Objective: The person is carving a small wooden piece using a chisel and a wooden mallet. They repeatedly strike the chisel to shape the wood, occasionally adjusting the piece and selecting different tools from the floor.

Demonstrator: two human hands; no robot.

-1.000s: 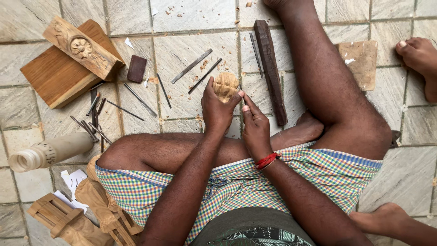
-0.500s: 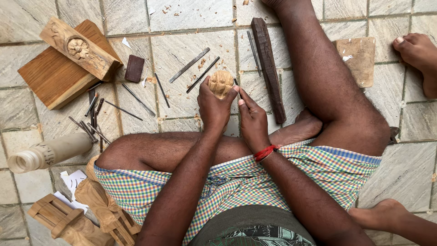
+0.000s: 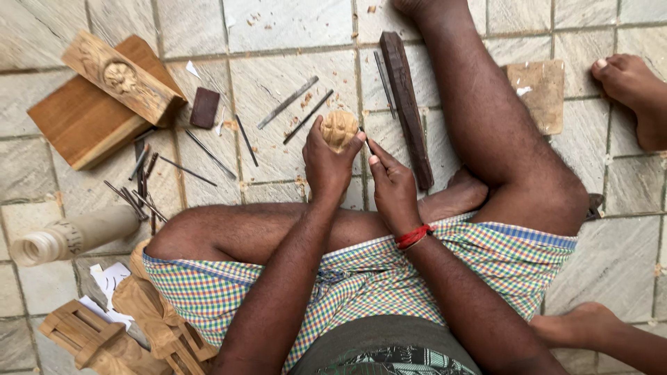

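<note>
From the head camera, near the middle of the frame, the left hand is curled around a small round wooden carving, fingers and thumb clamped on it just above the crossed legs. The right hand sits beside it, fingers drawn together around a thin tool (mostly hidden), its tip at the carving's right edge. Against the pictures half a second and a second back, the carving has barely shifted and both hands keep their grip, so the cutting looks steady. Loose chisels lie at left, a dark stick at upper centre.
</note>
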